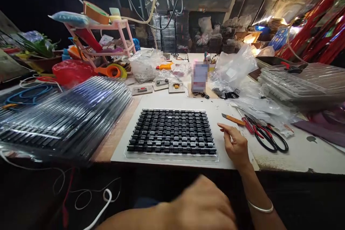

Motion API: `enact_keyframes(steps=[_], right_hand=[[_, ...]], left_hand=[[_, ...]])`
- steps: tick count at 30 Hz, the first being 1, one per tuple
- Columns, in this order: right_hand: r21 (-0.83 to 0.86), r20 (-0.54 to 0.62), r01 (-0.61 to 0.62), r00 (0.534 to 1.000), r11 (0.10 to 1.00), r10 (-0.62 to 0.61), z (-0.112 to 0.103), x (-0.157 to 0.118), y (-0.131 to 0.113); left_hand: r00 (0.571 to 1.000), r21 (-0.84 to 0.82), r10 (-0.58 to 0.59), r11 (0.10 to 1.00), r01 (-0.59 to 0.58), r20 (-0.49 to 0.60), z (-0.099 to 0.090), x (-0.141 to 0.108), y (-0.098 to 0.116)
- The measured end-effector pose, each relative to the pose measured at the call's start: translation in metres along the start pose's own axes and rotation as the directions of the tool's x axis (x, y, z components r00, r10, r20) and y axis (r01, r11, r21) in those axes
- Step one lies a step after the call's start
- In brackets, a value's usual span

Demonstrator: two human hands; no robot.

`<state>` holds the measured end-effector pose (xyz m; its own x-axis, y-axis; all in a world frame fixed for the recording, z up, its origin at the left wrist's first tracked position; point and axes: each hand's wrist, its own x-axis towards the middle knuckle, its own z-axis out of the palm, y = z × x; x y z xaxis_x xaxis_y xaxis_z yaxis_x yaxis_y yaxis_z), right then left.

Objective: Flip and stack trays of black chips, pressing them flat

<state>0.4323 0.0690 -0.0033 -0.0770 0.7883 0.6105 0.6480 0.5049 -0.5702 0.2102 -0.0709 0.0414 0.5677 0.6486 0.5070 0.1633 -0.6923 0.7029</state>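
A clear plastic tray lies flat on a white board, filled with rows of small black parts with pins or teeth. Right of the tray, my right hand hovers over or rests on the board, index finger stretched out and the others curled. Nothing shows in it, and a bangle circles its wrist. My left hand is a blur below the table's front edge, in front of my body; its fingers cannot be made out. An orange utility knife is just beyond my right hand.
Black-handled scissors and red-handled pliers lie at right. A tall stack of trays fills the left. Plastic bags, a propped phone and an orange tape roll stand behind. Cables hang overhead.
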Motion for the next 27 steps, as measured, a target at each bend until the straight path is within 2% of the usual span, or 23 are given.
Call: enact_keyframes(steps=[1, 2, 3, 4, 7, 10, 16, 18, 20, 24, 27], right_hand=[[0.006, -0.005, -0.011, 1.000, 1.000, 0.011, -0.002, -0.002, -0.002], [0.015, -0.011, -0.025, 1.000, 1.000, 0.025, -0.003, -0.005, -0.004], [0.027, -0.015, -0.045, 0.999, 0.999, 0.046, -0.005, -0.010, -0.006], [0.039, -0.016, -0.073, 0.997, 0.997, 0.074, -0.006, -0.016, -0.008], [0.050, 0.012, -0.177, 0.984, 0.983, 0.177, -0.009, -0.035, -0.015], [-0.010, 0.070, -0.235, 0.969, 0.972, 0.235, -0.009, -0.048, -0.021], [-0.115, 0.135, -0.208, 0.965, 0.971, 0.222, -0.004, -0.047, -0.029], [-0.145, 0.149, -0.169, 0.970, 0.975, 0.190, -0.001, -0.045, -0.030], [-0.163, 0.158, -0.143, 0.973, 0.976, 0.169, 0.002, -0.045, -0.031], [-0.174, 0.168, -0.147, 0.970, 0.974, 0.177, 0.004, -0.044, -0.030], [-0.156, 0.196, -0.153, 0.963, 0.976, 0.183, 0.003, -0.042, -0.028]], left_hand=[[0.999, -0.021, 0.014, 1.000, -0.015, -0.051, -0.011, -0.003, -0.008], [0.985, -0.007, -0.036, 0.999, 0.035, -0.169, -0.024, -0.010, -0.015], [0.948, 0.060, -0.081, 0.993, 0.104, -0.307, -0.037, -0.021, -0.021], [0.912, 0.151, -0.100, 0.973, 0.173, -0.398, -0.049, -0.033, -0.027], [0.784, 0.381, -0.182, 0.794, 0.474, -0.594, -0.076, -0.070, -0.040], [0.687, 0.447, -0.223, 0.614, 0.650, -0.692, -0.088, -0.087, -0.055], [0.525, 0.339, -0.322, 0.485, 0.806, -0.788, -0.096, -0.086, -0.078], [0.505, 0.303, -0.362, 0.487, 0.819, -0.783, -0.098, -0.087, -0.078], [0.503, 0.280, -0.381, 0.506, 0.816, -0.776, -0.099, -0.087, -0.078], [0.510, 0.262, -0.369, 0.548, 0.795, -0.777, -0.097, -0.086, -0.080], [0.490, 0.233, -0.375, 0.555, 0.798, -0.787, -0.096, -0.084, -0.083]])
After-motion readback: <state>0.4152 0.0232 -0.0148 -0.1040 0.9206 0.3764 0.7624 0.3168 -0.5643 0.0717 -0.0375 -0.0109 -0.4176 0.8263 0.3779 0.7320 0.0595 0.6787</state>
